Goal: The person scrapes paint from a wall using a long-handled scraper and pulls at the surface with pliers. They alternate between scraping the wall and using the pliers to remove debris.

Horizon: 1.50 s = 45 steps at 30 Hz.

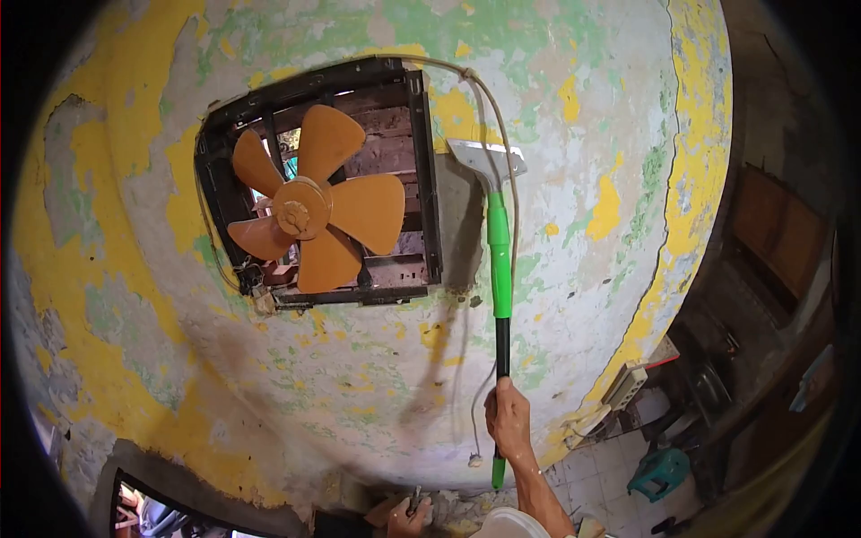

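Observation:
My right hand (509, 417) is wrapped round the black lower shaft of a long-handled scraper (500, 260). The tool has a green grip and a wide metal blade, which lies at the wall just right of the fan opening. A cable hangs down the wall and crosses the blade area. At the bottom, my left hand (408, 518) is closed around a small, dark metallic thing (415, 498) whose kind I cannot make out. Peeling yellow, green and whitish paint covers the wall (574, 296).
An orange fan (305, 206) sits in a black frame (426, 179) in the wall. The loose cable ends in a plug (475, 460). At right are a power strip (625, 386), a teal object (659, 473) on the tiled floor, and dark furniture. A white round thing (511, 524) shows at the bottom.

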Motion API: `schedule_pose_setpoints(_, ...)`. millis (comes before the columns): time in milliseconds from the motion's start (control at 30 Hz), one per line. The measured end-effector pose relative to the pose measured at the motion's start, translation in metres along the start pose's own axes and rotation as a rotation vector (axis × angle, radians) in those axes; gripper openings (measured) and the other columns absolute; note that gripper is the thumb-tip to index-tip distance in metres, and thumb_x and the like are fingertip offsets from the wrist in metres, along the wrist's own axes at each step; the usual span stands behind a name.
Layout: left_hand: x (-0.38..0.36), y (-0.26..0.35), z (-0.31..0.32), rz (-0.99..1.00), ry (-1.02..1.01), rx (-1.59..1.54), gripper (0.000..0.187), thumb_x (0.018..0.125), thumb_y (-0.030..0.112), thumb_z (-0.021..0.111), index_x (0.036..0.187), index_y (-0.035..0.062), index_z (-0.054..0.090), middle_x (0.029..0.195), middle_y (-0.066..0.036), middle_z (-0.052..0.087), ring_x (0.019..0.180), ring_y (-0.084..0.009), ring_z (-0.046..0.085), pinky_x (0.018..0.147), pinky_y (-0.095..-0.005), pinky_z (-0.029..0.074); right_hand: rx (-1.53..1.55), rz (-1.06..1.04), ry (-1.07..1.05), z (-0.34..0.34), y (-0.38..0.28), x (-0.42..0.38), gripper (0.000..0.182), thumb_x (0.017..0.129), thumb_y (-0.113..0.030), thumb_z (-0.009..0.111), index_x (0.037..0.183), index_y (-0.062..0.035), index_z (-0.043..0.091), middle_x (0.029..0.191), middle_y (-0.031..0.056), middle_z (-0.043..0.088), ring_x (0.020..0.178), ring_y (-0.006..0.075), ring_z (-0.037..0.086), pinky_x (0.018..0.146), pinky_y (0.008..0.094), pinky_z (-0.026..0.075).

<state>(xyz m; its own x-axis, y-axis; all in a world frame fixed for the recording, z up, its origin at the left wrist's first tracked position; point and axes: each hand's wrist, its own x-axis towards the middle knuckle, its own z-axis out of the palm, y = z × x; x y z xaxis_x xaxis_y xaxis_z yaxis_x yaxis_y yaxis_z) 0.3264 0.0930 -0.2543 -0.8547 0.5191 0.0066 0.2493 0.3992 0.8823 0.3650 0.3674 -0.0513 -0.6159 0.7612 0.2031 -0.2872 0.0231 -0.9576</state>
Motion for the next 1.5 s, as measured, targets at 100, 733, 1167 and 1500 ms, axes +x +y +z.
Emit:
schedule_pose_setpoints(100, 0.004, 0.015, -0.008, -0.143, -0.090, 0.181, 0.049, 0.101, 0.046, 0.071, 0.090, -0.0016, 0.073, 0.072, -0.014, 0.071, 0.065, -0.0300, 0.068, 0.063, -0.0404, 0.051, -0.110, -0.068, 0.067, 0.014, -0.050, 0.029, 0.055, 0.115, -0.047, 0.048, 0.079, -0.0055, 0.054, 0.065, -0.0024, 0.045, 0.057, 0.0071, 0.039, 0.052, 0.0275, 0.033)
schedule_pose_setpoints(733, -0.018, -0.038, -0.003, 0.197, -0.014, 0.261, 0.006, 0.095, 0.018, 0.076, 0.094, 0.0129, 0.079, 0.065, -0.009, 0.056, 0.055, -0.0277, 0.057, 0.051, -0.0426, 0.045, -0.083, -0.080, 0.093, 0.032, -0.022, 0.027, 0.054, 0.115, -0.044, 0.048, 0.080, -0.0044, 0.055, 0.068, -0.0017, 0.047, 0.062, 0.0081, 0.042, 0.056, 0.0287, 0.037)
schedule_pose_setpoints(1167, -0.020, -0.081, 0.001, 0.387, 0.074, 0.174, 0.008, 0.093, 0.016, 0.077, 0.091, 0.0082, 0.076, 0.064, -0.009, 0.056, 0.054, -0.0262, 0.055, 0.051, -0.0398, 0.043, -0.133, -0.046, 0.091, 0.018, -0.009, 0.016, 0.057, 0.114, -0.049, 0.047, 0.080, -0.0046, 0.055, 0.066, -0.0029, 0.042, 0.059, 0.0070, 0.040, 0.053, 0.0289, 0.034)
schedule_pose_setpoints(1500, -0.017, -0.037, -0.005, -0.180, -0.127, -0.214, 0.032, 0.108, 0.033, 0.060, 0.115, 0.0047, 0.074, 0.073, -0.007, 0.062, 0.065, -0.0163, 0.060, 0.061, -0.0354, 0.049, -0.235, 0.122, 0.118, -0.026, 0.156, -0.113, 0.053, 0.115, -0.046, 0.047, 0.081, -0.0063, 0.055, 0.066, -0.0017, 0.049, 0.057, 0.0078, 0.042, 0.052, 0.0291, 0.035)
